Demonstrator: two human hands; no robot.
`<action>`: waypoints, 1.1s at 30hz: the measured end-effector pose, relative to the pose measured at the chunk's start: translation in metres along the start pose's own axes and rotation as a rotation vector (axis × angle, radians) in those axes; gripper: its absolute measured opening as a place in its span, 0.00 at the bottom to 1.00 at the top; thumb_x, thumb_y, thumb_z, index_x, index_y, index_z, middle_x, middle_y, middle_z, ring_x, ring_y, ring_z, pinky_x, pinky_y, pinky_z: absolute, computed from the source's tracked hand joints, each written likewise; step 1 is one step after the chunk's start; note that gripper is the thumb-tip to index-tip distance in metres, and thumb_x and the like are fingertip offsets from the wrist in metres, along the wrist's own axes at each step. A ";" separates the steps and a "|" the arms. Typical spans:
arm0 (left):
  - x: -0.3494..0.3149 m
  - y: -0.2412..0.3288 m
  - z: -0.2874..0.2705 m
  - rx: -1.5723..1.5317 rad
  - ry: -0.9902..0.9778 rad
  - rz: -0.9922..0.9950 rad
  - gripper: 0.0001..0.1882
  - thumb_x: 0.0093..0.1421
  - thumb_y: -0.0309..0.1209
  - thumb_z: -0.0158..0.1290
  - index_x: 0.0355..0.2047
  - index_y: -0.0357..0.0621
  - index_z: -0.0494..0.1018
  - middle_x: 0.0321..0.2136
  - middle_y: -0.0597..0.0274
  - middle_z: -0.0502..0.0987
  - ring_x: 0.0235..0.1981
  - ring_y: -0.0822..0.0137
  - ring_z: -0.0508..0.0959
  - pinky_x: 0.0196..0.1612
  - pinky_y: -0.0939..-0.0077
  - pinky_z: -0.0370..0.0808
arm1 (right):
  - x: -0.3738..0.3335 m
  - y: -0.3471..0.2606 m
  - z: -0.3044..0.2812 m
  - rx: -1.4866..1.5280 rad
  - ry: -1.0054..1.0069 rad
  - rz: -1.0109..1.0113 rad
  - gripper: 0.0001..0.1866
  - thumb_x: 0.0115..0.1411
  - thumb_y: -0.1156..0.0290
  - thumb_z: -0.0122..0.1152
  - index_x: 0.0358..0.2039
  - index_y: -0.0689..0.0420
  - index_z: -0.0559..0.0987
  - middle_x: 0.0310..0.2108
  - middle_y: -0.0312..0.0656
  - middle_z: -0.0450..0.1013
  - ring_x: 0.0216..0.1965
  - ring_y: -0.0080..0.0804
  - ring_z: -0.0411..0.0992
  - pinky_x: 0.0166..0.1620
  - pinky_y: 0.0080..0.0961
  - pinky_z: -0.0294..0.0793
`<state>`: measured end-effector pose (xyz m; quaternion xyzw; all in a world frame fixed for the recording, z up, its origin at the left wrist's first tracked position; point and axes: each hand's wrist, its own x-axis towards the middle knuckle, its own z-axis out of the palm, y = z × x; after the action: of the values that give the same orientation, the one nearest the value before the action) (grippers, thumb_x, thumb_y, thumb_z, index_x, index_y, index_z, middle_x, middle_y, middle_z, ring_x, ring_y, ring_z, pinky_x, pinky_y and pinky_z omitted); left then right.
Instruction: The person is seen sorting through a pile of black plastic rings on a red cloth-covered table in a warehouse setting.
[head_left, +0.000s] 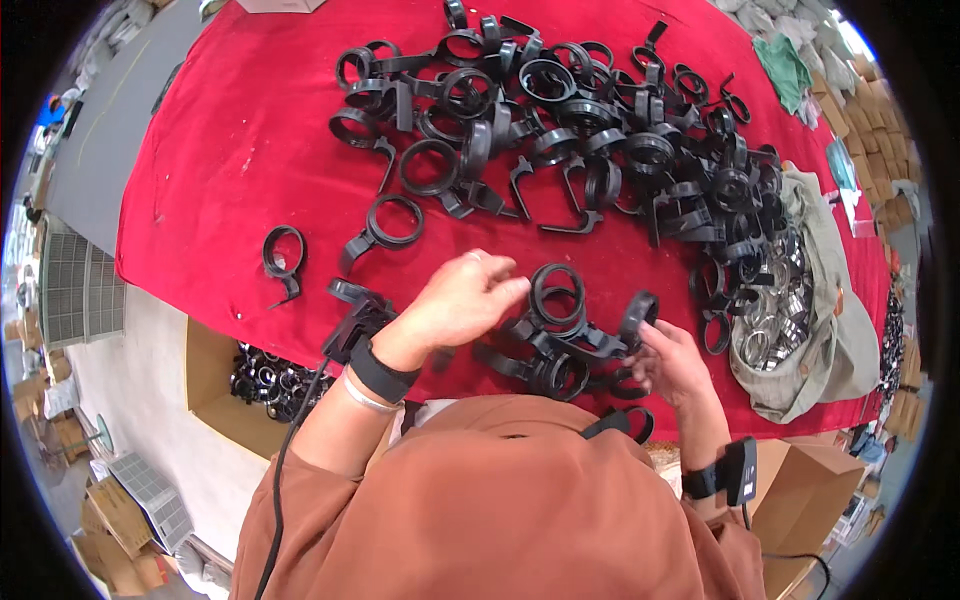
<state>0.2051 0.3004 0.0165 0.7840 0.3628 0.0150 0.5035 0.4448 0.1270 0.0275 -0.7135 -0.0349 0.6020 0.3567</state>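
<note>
My right hand point(672, 362) pinches a black plastic ring part point(638, 318) between thumb and fingers, close to the table's near edge. My left hand point(465, 305) hovers over the cloth with bent fingers apart and nothing seen in them. Just right of its fingertips, a black ring with an arm point(557, 296) rests on a small cluster of similar parts point(560, 375) between my hands. Some of that cluster is hidden by my hands and clothing. Left of my left hand lie two separate ring parts with arms, one nearer point(394, 220) and one farther out point(284, 250).
A large heap of black ring parts point(585, 115) covers the far middle and right of the red cloth point(240, 130). At right, a grey-green cloth bag point(800, 365) holds shiny metal rings point(775, 320). Cardboard boxes stand below left point(225, 400) and below right point(805, 490).
</note>
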 end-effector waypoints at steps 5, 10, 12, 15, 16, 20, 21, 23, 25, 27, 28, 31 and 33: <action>0.017 -0.047 -0.008 -0.687 0.350 -0.342 0.26 0.61 0.43 0.51 0.48 0.30 0.66 0.38 0.49 0.75 0.38 0.61 0.77 0.40 0.69 0.76 | 0.014 0.008 -0.014 -0.692 0.559 -0.645 0.22 0.55 0.63 0.62 0.46 0.64 0.72 0.22 0.41 0.72 0.22 0.24 0.69 0.27 0.22 0.68; 0.050 -0.059 -0.003 -1.380 0.319 -0.551 0.36 0.60 0.49 0.49 0.51 0.23 0.58 0.45 0.41 0.69 0.46 0.52 0.74 0.46 0.60 0.75 | 0.036 -0.036 0.085 -0.533 0.222 -1.002 0.15 0.55 0.67 0.61 0.39 0.62 0.76 0.26 0.45 0.74 0.27 0.29 0.73 0.33 0.24 0.72; 0.067 -0.064 -0.001 -1.660 0.385 -0.728 0.35 0.60 0.50 0.50 0.50 0.24 0.60 0.45 0.42 0.69 0.48 0.53 0.72 0.49 0.58 0.74 | 0.056 -0.055 0.124 -0.577 0.142 -1.017 0.20 0.54 0.61 0.62 0.41 0.63 0.76 0.33 0.49 0.75 0.31 0.36 0.74 0.35 0.29 0.73; 0.081 -0.088 0.011 -1.680 0.382 -0.580 0.19 0.62 0.38 0.47 0.42 0.29 0.64 0.37 0.47 0.71 0.37 0.56 0.75 0.43 0.61 0.76 | 0.090 -0.086 0.168 -0.789 0.211 -0.932 0.35 0.48 0.45 0.62 0.44 0.64 0.75 0.38 0.53 0.74 0.40 0.45 0.74 0.44 0.37 0.72; 0.082 -0.088 0.011 -1.671 0.381 -0.506 0.12 0.63 0.31 0.46 0.38 0.32 0.66 0.34 0.49 0.71 0.32 0.57 0.75 0.39 0.62 0.78 | 0.100 -0.091 0.179 -0.848 0.267 -0.949 0.39 0.45 0.40 0.61 0.45 0.64 0.75 0.39 0.54 0.74 0.43 0.46 0.73 0.46 0.39 0.71; 0.073 -0.066 0.015 -1.577 0.600 -0.523 0.05 0.60 0.20 0.41 0.36 0.31 0.65 0.29 0.52 0.71 0.28 0.59 0.77 0.30 0.64 0.80 | 0.129 -0.101 0.190 -0.552 0.236 -0.841 0.26 0.49 0.47 0.61 0.33 0.61 0.80 0.28 0.50 0.77 0.33 0.49 0.75 0.39 0.39 0.72; 0.065 -0.055 0.011 -1.547 0.659 -0.537 0.05 0.59 0.18 0.41 0.36 0.32 0.64 0.28 0.53 0.70 0.26 0.59 0.77 0.27 0.67 0.80 | 0.141 -0.095 0.191 -0.432 0.219 -0.879 0.20 0.51 0.55 0.61 0.29 0.62 0.78 0.25 0.48 0.77 0.28 0.42 0.76 0.35 0.36 0.72; 0.054 -0.050 0.012 -1.471 0.750 -0.435 0.06 0.58 0.18 0.41 0.36 0.33 0.63 0.28 0.54 0.70 0.25 0.60 0.77 0.26 0.68 0.79 | 0.120 -0.095 0.180 -0.126 -0.018 -0.780 0.12 0.56 0.62 0.59 0.27 0.59 0.77 0.22 0.37 0.74 0.21 0.23 0.68 0.26 0.24 0.68; 0.047 -0.051 0.012 -1.378 0.838 -0.273 0.07 0.55 0.16 0.42 0.35 0.37 0.61 0.25 0.57 0.69 0.21 0.66 0.74 0.23 0.72 0.77 | 0.093 -0.098 0.162 0.072 -0.200 -0.645 0.09 0.61 0.63 0.55 0.31 0.55 0.76 0.24 0.29 0.72 0.20 0.13 0.61 0.22 0.12 0.59; 0.040 -0.054 0.012 -1.377 0.854 -0.201 0.03 0.57 0.26 0.43 0.32 0.42 0.62 0.20 0.66 0.65 0.16 0.74 0.66 0.18 0.77 0.67 | 0.092 -0.092 0.137 0.207 -0.362 -0.585 0.08 0.61 0.64 0.55 0.36 0.55 0.76 0.27 0.31 0.73 0.23 0.15 0.63 0.26 0.15 0.63; 0.038 -0.057 0.010 -1.390 0.844 -0.176 0.04 0.58 0.31 0.44 0.31 0.45 0.62 0.18 0.69 0.63 0.15 0.76 0.63 0.17 0.79 0.64 | 0.090 -0.088 0.129 0.272 -0.419 -0.545 0.09 0.62 0.65 0.55 0.39 0.55 0.75 0.28 0.32 0.73 0.24 0.16 0.64 0.28 0.16 0.64; 0.035 -0.045 0.003 -1.454 0.851 -0.184 0.18 0.60 0.53 0.46 0.25 0.53 0.63 0.15 0.74 0.58 0.12 0.80 0.55 0.15 0.83 0.51 | 0.089 -0.077 0.112 0.336 -0.457 -0.532 0.11 0.62 0.66 0.54 0.42 0.57 0.74 0.31 0.34 0.73 0.27 0.18 0.65 0.31 0.18 0.66; 0.036 -0.045 0.001 -1.471 0.759 -0.179 0.22 0.61 0.56 0.42 0.25 0.52 0.63 0.12 0.77 0.55 0.11 0.80 0.53 0.14 0.83 0.49 | 0.092 -0.070 0.102 0.384 -0.466 -0.530 0.12 0.62 0.66 0.53 0.43 0.57 0.74 0.31 0.35 0.73 0.27 0.19 0.65 0.31 0.19 0.66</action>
<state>0.2068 0.3309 -0.0321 0.1645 0.4664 0.4714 0.7302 0.4064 0.2709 -0.0127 -0.4447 -0.1845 0.6305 0.6088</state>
